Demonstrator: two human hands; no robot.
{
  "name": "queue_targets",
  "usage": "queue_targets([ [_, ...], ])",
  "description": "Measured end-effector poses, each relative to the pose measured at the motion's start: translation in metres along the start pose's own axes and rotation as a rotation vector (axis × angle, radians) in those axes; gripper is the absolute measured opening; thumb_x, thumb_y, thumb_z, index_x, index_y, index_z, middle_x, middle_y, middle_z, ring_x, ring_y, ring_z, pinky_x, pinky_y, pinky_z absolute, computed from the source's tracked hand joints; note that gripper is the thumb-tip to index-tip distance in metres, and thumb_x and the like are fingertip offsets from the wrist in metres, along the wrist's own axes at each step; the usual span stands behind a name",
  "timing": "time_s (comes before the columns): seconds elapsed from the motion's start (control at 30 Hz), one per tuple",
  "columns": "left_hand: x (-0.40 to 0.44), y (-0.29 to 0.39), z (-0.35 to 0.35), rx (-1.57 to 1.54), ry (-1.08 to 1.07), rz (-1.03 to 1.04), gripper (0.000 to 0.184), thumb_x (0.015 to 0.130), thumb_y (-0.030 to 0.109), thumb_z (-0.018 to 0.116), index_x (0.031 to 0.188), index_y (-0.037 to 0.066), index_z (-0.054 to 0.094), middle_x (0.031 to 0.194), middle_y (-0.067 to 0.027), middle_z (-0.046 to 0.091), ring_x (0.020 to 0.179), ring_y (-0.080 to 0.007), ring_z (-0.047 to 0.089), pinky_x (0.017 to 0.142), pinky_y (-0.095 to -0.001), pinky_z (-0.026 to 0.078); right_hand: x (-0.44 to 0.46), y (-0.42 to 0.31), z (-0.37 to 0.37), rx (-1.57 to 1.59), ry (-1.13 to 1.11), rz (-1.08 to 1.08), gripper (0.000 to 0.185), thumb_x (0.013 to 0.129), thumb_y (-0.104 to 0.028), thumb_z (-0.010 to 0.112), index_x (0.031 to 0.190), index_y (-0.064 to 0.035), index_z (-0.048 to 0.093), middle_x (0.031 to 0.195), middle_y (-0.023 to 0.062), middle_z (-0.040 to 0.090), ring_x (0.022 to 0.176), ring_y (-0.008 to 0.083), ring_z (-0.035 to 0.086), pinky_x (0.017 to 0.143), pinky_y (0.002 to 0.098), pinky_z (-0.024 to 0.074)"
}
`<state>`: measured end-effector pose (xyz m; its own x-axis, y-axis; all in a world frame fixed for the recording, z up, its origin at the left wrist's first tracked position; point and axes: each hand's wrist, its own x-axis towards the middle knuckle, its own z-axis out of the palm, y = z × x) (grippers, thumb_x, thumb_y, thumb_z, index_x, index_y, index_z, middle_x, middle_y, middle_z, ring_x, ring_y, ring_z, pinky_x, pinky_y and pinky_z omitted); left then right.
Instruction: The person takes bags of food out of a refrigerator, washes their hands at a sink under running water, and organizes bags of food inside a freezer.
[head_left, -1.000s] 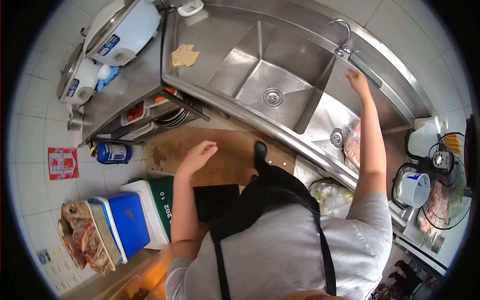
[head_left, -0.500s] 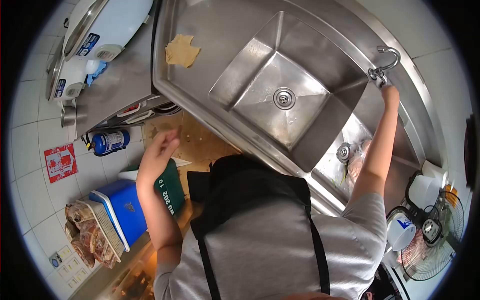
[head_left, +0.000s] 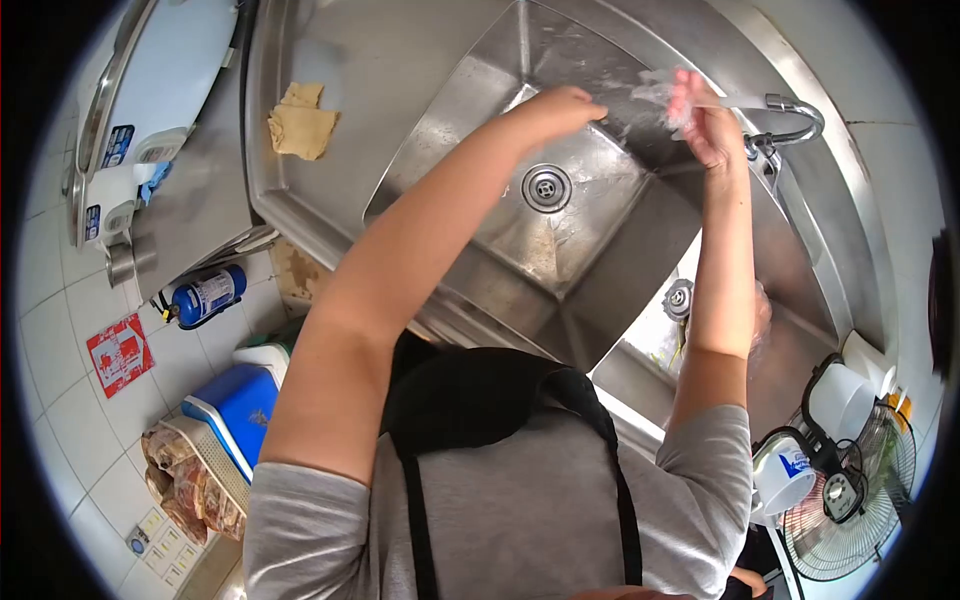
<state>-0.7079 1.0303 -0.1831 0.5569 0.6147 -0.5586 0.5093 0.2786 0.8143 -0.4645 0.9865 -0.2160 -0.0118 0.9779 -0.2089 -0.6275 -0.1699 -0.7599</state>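
Note:
A stream of water runs from the curved tap (head_left: pixel 800 125) at the sink's right rim. My right hand (head_left: pixel 708 125) is under it, palm turned up and fingers apart, with water splashing off the fingertips. To its left, my left hand (head_left: pixel 562 108) is over the steel sink basin (head_left: pixel 600 225), seen from the back with its fingers partly hidden; it looks loosely open and holds nothing I can see. The two hands are apart. Below them is the round drain (head_left: pixel 547 188).
A tan cloth (head_left: pixel 303 122) lies on the left drainboard. A second basin (head_left: pixel 650 350) has a drain strainer (head_left: pixel 678 298) and a plastic bag (head_left: pixel 762 318) partly behind my right arm. A fan (head_left: pixel 850 500) and a white tub (head_left: pixel 785 470) stand at lower right, near another person's arm (head_left: pixel 748 578).
My right hand has left the tap handle and moved under the spout, where water now flows. My left hand has swung from beside the counter to over the basin.

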Motion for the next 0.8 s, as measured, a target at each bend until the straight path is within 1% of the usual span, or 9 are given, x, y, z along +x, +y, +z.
queue_targets([
  [0.07,0.023,0.009,0.013,-0.232,-0.061,-0.032,0.049,0.082,0.030,0.056,0.120,0.001,0.046,0.123,-0.0140,0.045,0.114,-0.0257,0.043,0.091,-0.0341,0.039,0.007,-0.001,-0.022,0.217,-0.293,0.009,0.033,0.088,-0.025,0.049,0.102,0.0047,0.054,0.087,0.0120,0.060,0.088,0.0217,0.059,0.081,0.0318,0.0464],
  [0.1,0.034,0.010,0.019,-0.288,-0.083,-0.054,0.049,0.082,0.029,0.057,0.119,-0.001,0.045,0.123,-0.0151,0.044,0.114,-0.0259,0.043,0.091,-0.0341,0.039,0.004,-0.004,-0.014,0.078,-0.191,-0.034,0.033,0.088,-0.026,0.051,0.099,0.0044,0.056,0.089,0.0111,0.060,0.089,0.0220,0.059,0.081,0.0323,0.0456],
  [0.2,0.060,0.011,0.028,-0.423,-0.175,-0.093,0.050,0.082,0.026,0.057,0.119,-0.004,0.043,0.124,-0.0184,0.043,0.114,-0.0267,0.043,0.092,-0.0340,0.040,-0.016,-0.022,0.026,-0.429,-0.007,0.085,0.031,0.087,-0.025,0.053,0.094,0.0048,0.059,0.094,0.0118,0.060,0.091,0.0219,0.058,0.082,0.0315,0.0451],
  [0.23,0.061,0.014,0.029,-0.449,-0.219,-0.088,0.051,0.082,0.026,0.057,0.119,-0.005,0.043,0.124,-0.0194,0.042,0.114,-0.0269,0.042,0.093,-0.0339,0.039,-0.022,-0.027,0.031,-0.515,0.017,0.101,0.027,0.087,-0.017,0.052,0.098,0.0065,0.058,0.100,0.0136,0.059,0.092,0.0208,0.058,0.083,0.0295,0.0456],
  [0.27,0.062,0.018,0.028,-0.474,-0.263,-0.082,0.051,0.082,0.025,0.057,0.120,-0.006,0.042,0.124,-0.0204,0.042,0.114,-0.0271,0.042,0.093,-0.0337,0.039,-0.025,-0.027,0.031,-0.578,0.048,0.078,0.027,0.086,-0.016,0.052,0.099,0.0069,0.058,0.100,0.0139,0.059,0.091,0.0202,0.058,0.082,0.0287,0.0460],
  [0.4,0.060,0.031,0.018,-0.249,-0.238,-0.084,0.056,0.081,0.031,0.058,0.120,-0.005,0.043,0.122,-0.0169,0.045,0.111,-0.0247,0.043,0.093,-0.0331,0.038,-0.032,-0.029,0.026,-0.740,0.141,0.060,0.025,0.086,-0.008,0.051,0.106,0.0070,0.055,0.102,0.0130,0.059,0.091,0.0164,0.058,0.081,0.0255,0.0469],
  [0.5,0.058,0.040,0.001,-0.134,-0.325,0.008,0.056,0.079,0.036,0.058,0.118,-0.002,0.048,0.120,-0.0146,0.046,0.110,-0.0217,0.042,0.092,-0.0322,0.036,-0.036,-0.033,0.022,-0.821,0.199,0.080,0.024,0.086,-0.004,0.049,0.107,0.0057,0.055,0.102,0.0116,0.060,0.092,0.0151,0.057,0.083,0.0251,0.0458],
  [0.6,0.058,0.048,-0.008,-0.028,-0.331,0.018,0.055,0.078,0.039,0.057,0.116,0.000,0.051,0.120,-0.0136,0.047,0.111,-0.0201,0.041,0.092,-0.0315,0.035,-0.040,-0.036,0.024,-0.788,0.191,0.037,0.024,0.086,-0.005,0.050,0.107,0.0056,0.055,0.101,0.0116,0.060,0.093,0.0157,0.057,0.084,0.0253,0.0448],
  [0.8,0.055,0.060,-0.012,-0.018,-0.338,0.066,0.058,0.078,0.040,0.058,0.117,-0.001,0.049,0.123,-0.0148,0.045,0.116,-0.0227,0.039,0.095,-0.0325,0.033,-0.042,-0.037,0.030,-0.789,0.213,0.033,0.024,0.085,-0.005,0.051,0.107,0.0056,0.055,0.099,0.0125,0.061,0.093,0.0173,0.058,0.084,0.0254,0.0449],
])
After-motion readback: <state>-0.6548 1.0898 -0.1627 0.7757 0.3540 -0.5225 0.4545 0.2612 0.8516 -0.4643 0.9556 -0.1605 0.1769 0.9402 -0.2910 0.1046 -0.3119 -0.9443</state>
